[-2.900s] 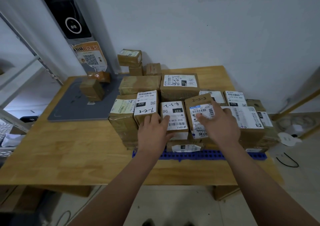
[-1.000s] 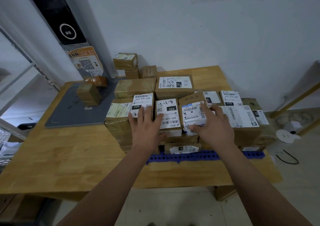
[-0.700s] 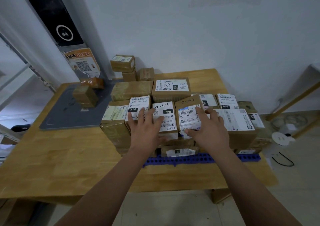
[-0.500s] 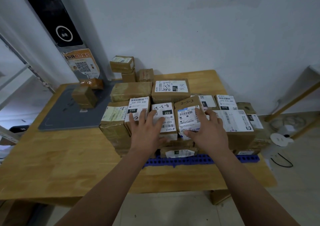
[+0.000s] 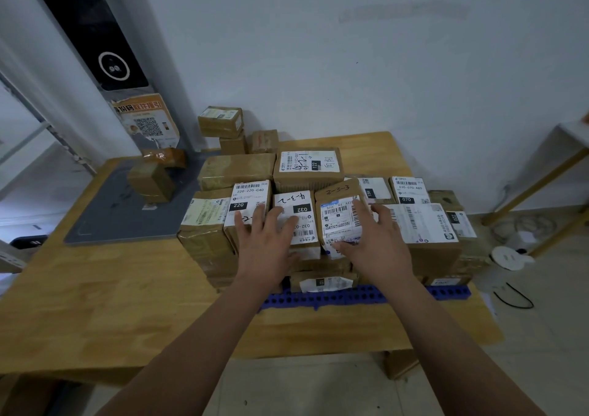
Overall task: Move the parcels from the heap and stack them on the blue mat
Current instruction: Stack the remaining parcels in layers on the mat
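stacked parcels (image 5: 427,224) sit on the blue mat (image 5: 350,296) at centre frame. the left hand (image 5: 264,240) lies flat, fingers spread, across the 032 parcel (image 5: 296,210); the right hand (image 5: 376,243), also spread, rests on the 2-3-3 parcel (image 5: 338,216). the heap (image 5: 221,122) sits above, left of centre.

The parcels (image 5: 207,243) in front of me are brown cardboard, with white labels (image 5: 251,192) striped by black barcodes. The mat (image 5: 350,296) is bright blue, dotted with rows of dark holes. The table (image 5: 111,304) is pale yellow wood grain, the pad (image 5: 105,214) plain grey, the wall (image 5: 382,65) white.
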`<state>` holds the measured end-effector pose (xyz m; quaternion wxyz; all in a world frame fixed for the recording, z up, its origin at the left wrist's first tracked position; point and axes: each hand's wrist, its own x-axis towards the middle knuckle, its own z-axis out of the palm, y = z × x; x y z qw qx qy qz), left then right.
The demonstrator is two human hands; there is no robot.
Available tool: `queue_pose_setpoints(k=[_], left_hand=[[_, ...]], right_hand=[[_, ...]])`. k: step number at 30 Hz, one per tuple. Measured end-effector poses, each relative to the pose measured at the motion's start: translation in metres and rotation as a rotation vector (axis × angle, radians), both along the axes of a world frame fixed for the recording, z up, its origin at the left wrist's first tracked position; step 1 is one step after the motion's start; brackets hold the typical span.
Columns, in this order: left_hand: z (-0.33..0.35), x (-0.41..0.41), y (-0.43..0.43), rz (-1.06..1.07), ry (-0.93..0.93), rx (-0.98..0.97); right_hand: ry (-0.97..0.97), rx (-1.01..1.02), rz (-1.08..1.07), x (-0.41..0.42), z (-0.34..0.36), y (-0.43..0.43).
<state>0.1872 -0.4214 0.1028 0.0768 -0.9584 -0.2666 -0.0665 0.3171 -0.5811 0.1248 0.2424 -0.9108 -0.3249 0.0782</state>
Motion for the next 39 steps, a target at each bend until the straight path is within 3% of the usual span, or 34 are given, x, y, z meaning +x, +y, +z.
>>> queue_pose_setpoints(k=[6,21,26,33,39], left_hand=[[0.007,0.001,-0.008,-0.019,-0.021,-0.003],[0.044,-0.007,-0.007,0.047,-0.342,-0.136],[0.053,-0.018,0.011,0.090,-0.460,-0.245],[0.076,-0.035,0.065,0.101,-0.636,-0.370],[0.081,-0.056,0.164,0.204,-0.679,-0.450]], right_hand=[[-0.023,0.047,0.044,-0.008,0.006,0.001],[-0.261,0.072,0.151,-0.028,0.027,0.032],[-0.243,0.110,0.195,-0.034,0.040,0.058],[-0.227,0.081,0.344,-0.045,0.065,0.126],[-0.264,0.003,0.454,-0.071,0.087,0.250]])
